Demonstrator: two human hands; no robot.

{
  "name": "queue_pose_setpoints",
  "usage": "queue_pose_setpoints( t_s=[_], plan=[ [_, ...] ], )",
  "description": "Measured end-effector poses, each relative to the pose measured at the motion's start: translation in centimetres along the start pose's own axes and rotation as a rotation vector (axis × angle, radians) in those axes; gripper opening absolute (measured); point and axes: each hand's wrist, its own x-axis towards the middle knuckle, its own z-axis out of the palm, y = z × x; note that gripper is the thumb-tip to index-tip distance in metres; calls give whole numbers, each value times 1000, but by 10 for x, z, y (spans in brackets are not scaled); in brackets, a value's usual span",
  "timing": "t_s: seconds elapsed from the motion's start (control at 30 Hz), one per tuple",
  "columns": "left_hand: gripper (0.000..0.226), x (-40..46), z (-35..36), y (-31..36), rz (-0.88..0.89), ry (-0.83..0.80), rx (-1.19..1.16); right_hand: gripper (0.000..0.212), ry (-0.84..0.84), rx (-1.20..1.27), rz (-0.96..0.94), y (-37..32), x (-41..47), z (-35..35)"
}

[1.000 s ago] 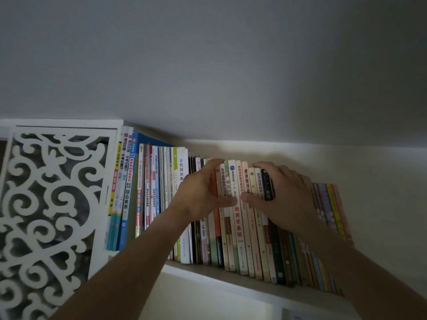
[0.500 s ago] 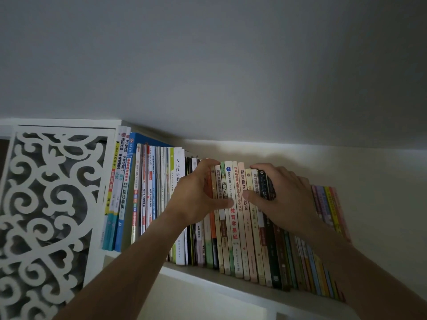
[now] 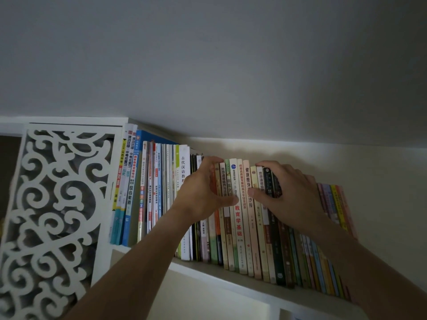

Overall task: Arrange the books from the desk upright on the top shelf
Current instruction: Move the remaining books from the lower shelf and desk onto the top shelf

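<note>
A long row of books stands upright on the white top shelf, spines toward me. My left hand curls over the tops of the books left of the middle, thumb pressed across the cream spines. My right hand grips the books just to the right, fingers over a dark-spined book, thumb on a pale spine. A few cream books stand between the two hands. Taller blue and white books fill the left end; thin colourful ones lean at the right end.
A white carved fretwork panel closes the shelf's left side. The pale back wall runs on to the right past the last books. The grey ceiling hangs close above the book tops. A lower compartment opens beneath the shelf.
Both hands stay on the same books, pressing them together; the cream books between them stand slightly straighter. The view has shifted a little.
</note>
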Motion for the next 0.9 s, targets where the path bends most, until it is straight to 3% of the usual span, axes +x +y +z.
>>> queue_pose_setpoints(
  t_s=[0.17, 0.27, 0.47, 0.6, 0.9],
  plan=[
    [49, -8, 0, 7, -26, 149, -130, 55, -20, 16, 2, 4, 1, -2],
    [33, -10, -1, 8, 28, 224, 20, 55, -14, 16, 0, 4, 1, -2],
    [45, -4, 3, 6, 124, 153, 360, 55, -8, 13, -3, 1, -1, -2],
    [52, -9, 6, 1, 141, 155, 315, 56, -2, 13, 0, -1, -2, -3],
    [35, -6, -4, 9, 202, 171, 333, 57, -17, 10, 5, 0, -2, -3]
  ],
)
